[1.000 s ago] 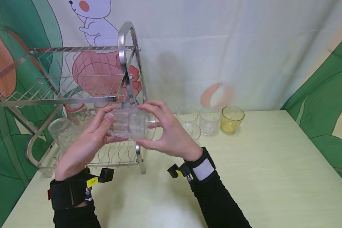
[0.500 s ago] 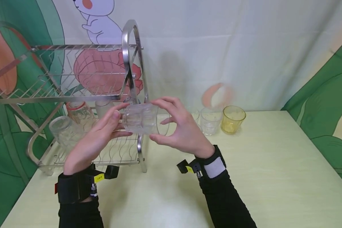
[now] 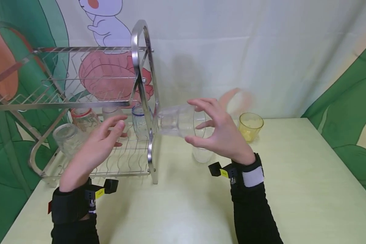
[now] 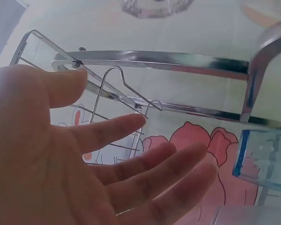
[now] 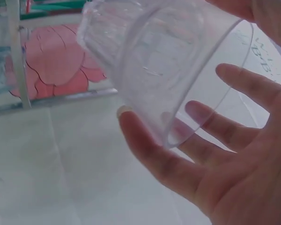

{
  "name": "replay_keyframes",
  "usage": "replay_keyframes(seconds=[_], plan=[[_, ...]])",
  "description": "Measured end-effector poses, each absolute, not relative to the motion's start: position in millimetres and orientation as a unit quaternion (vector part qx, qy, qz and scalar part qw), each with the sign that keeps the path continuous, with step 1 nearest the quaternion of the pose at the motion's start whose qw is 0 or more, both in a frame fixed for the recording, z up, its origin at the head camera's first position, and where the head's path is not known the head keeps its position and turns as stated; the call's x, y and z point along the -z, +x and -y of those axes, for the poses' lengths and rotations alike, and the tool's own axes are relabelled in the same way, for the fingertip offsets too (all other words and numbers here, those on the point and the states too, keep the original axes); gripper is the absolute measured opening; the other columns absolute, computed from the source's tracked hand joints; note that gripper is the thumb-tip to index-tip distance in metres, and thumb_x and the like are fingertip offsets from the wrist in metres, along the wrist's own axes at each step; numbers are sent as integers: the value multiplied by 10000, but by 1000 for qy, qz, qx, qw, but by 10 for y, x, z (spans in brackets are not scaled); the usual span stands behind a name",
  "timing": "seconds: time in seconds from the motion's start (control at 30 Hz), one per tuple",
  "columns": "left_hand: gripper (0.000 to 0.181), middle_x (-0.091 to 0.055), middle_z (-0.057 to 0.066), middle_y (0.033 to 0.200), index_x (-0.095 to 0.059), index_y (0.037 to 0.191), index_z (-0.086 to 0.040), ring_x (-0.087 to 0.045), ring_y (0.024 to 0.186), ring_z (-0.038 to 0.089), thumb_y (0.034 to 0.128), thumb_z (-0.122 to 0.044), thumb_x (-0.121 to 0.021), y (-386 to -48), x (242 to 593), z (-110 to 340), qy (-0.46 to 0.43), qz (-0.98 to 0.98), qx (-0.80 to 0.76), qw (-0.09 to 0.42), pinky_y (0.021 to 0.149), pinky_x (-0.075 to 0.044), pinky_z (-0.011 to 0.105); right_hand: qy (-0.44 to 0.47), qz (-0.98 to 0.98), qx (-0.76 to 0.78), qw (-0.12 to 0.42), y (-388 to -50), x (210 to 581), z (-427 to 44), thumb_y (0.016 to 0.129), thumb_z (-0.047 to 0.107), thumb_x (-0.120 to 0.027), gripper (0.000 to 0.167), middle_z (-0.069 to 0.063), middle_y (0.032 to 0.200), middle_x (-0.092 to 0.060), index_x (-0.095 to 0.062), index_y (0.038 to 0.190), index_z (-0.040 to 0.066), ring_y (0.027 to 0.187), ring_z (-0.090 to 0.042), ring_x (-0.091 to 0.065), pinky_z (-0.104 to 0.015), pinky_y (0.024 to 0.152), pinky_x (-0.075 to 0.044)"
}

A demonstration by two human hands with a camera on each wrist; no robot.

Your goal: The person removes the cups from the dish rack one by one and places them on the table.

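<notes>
My right hand (image 3: 224, 132) pinches a clear glass (image 3: 178, 120) near its rim, thumb below and fingers above, so the glass lies sideways in the air, mouth toward my palm and base toward the metal rack (image 3: 122, 104). Its base end sits just beside the rack's right side; I cannot tell whether the two touch. My left hand (image 3: 99, 145) is relaxed, thumb and fingers apart and slightly bent, in front of the rack's lower shelf (image 3: 125, 159) and well apart from the clear glass. On that shelf I see a red-ringed glass (image 3: 84, 119), a blue-ringed glass (image 3: 140, 122) and two plain glasses (image 3: 67, 137), the nearer one tilted. Another see-through glass (image 3: 202, 155) shows on the table (image 3: 177, 206), partly hidden by my right hand, and a yellow glass (image 3: 250, 127) stands farther right, near the curtain (image 3: 277, 67).
</notes>
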State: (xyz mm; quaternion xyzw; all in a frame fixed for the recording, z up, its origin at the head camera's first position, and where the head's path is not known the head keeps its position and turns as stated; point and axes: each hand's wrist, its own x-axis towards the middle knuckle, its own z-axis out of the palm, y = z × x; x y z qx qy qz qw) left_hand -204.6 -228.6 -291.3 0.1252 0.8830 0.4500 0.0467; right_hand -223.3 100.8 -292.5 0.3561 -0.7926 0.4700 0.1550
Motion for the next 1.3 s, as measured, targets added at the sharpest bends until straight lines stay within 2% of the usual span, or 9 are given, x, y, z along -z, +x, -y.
replay_keyframes(seconds=[0.13, 0.27, 0.5, 0.77, 0.93, 1.13, 1.3], plan=[[668, -407, 244, 1550, -281, 1636, -143, -488, 1363, 471, 1100, -533, -360, -2044, 2927, 2351, 99, -904, -413, 48, 1053, -462, 660, 329, 806, -468, 153, -2213, 2885, -1161, 793, 70, -878, 766, -59, 1445, -525, -538, 1477, 129, 1254, -212, -532, -336, 864, -633], [692, -360, 284, 1586, -275, 1638, -111, -382, 1427, 518, 1097, -526, -391, -2072, 2973, 2421, 81, -921, -378, 39, 1078, -399, 710, 297, 819, -467, 152, -2198, 2870, -1306, 799, 71, -875, 769, -59, 1438, -532, -535, 1484, 144, 1259, -228, -537, -379, 860, -640], [692, -312, 354, 1570, -294, 1615, -27, -430, 1360, 531, 1108, -488, -391, -2107, 3067, 2640, 61, -944, -323, 9, 1018, -440, 682, 247, 848, -448, 139, -2156, 2841, -1480, 824, 111, -871, 775, -38, 1427, -517, -519, 1507, 209, 1230, -179, -537, -293, 857, -627], [707, -341, 392, 1511, -303, 1610, -13, -407, 1300, 564, 1106, -504, -376, -2187, 3128, 2776, 33, -959, -279, -25, 955, -396, 738, 218, 869, -418, 151, -2131, 2832, -1610, 822, 116, -874, 758, 17, 1449, -509, -533, 1489, 230, 1226, -197, -549, -339, 840, -641], [745, -275, 413, 1550, -314, 1608, -28, -312, 1364, 637, 1090, -561, -353, -2268, 3201, 2872, -21, -968, -250, -33, 959, -287, 864, 185, 893, -386, 138, -2115, 2840, -1678, 851, 162, -850, 734, -45, 1443, -506, -518, 1504, 207, 1250, -271, -546, -432, 844, -636], [664, -335, 443, 1481, -408, 1540, 24, -363, 1295, 650, 1092, -467, -399, -2327, 3325, 3021, -93, -968, -214, -94, 888, -356, 868, 153, 912, -359, 124, -2100, 2827, -1753, 875, 223, -833, 747, -113, 1444, -510, -480, 1531, 176, 1265, -304, -547, -456, 842, -599], [667, -263, 439, 1543, -384, 1554, 33, -295, 1360, 661, 1093, -449, -397, -2382, 3376, 3148, -110, -964, -220, -103, 926, -303, 889, 137, 926, -327, 127, -2106, 2835, -1790, 880, 256, -818, 748, -159, 1475, -502, -473, 1535, 150, 1251, -342, -542, -530, 939, -537]])
